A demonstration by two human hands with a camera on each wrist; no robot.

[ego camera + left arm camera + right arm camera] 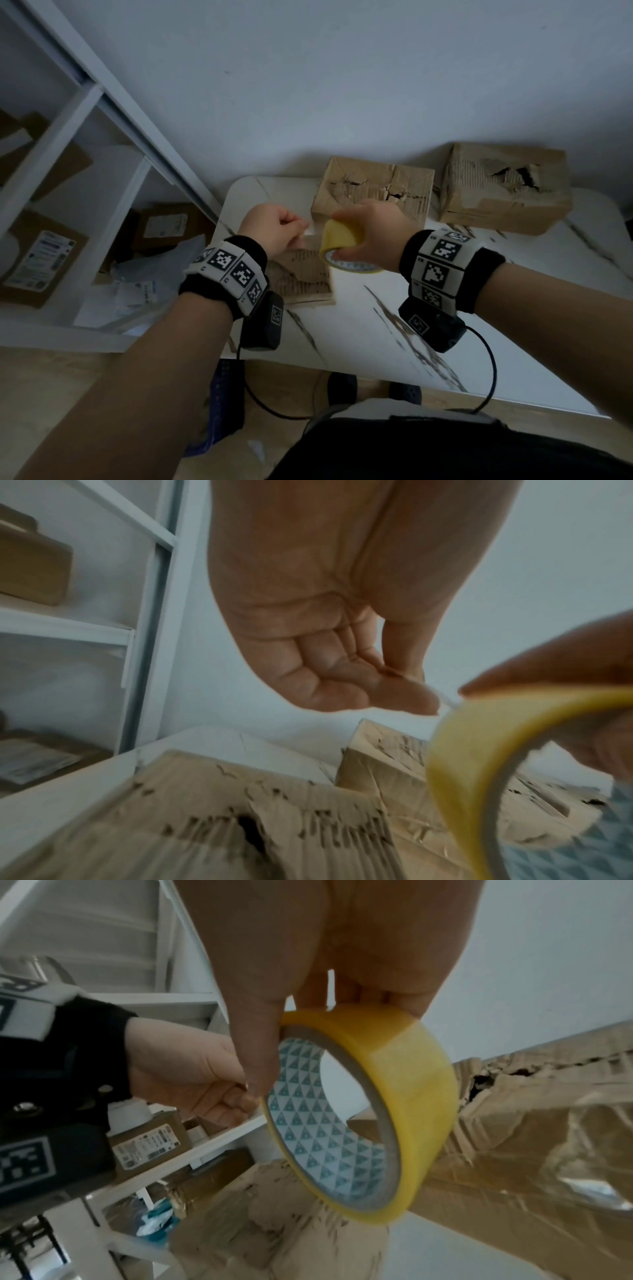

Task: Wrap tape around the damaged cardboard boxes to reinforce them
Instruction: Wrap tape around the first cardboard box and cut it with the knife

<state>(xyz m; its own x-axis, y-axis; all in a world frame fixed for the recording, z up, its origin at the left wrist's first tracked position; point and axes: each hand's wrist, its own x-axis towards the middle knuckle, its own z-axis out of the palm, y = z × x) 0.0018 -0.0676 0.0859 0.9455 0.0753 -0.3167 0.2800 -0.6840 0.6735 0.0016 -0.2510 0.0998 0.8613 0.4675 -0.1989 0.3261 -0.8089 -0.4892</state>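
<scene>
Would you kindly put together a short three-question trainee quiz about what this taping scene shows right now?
1. True or false: the right hand holds the round yellow tape roll lying flat on the white marbled table.
2. How many torn brown cardboard boxes stand on that table: A two, B three, C five?
3. Fill in: the left hand pinches the pulled-out tape ____.

Key:
1. False; the roll is held in the air above the nearest torn box.
2. B; nearest, middle box and far-right box.
3. end.
</scene>
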